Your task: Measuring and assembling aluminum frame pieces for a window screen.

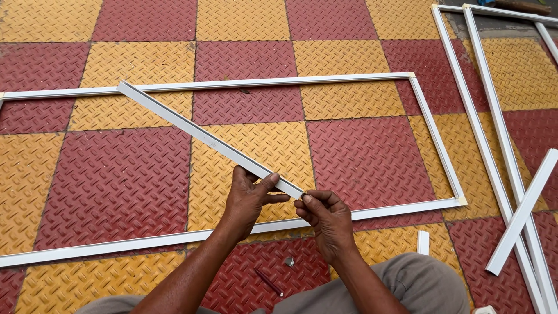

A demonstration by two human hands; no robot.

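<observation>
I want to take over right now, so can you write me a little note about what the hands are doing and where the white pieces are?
Left hand: fingers grip the white strip near its close end.
Right hand: fingers pinch that end's tip.
The strip slants up-left over the big white frame lying on the red-and-yellow floor.
Done: the frame's visible corners look joined.
Left: the strip isn't attached. A red pencil lies by the knees; more strips lie right.
</observation>
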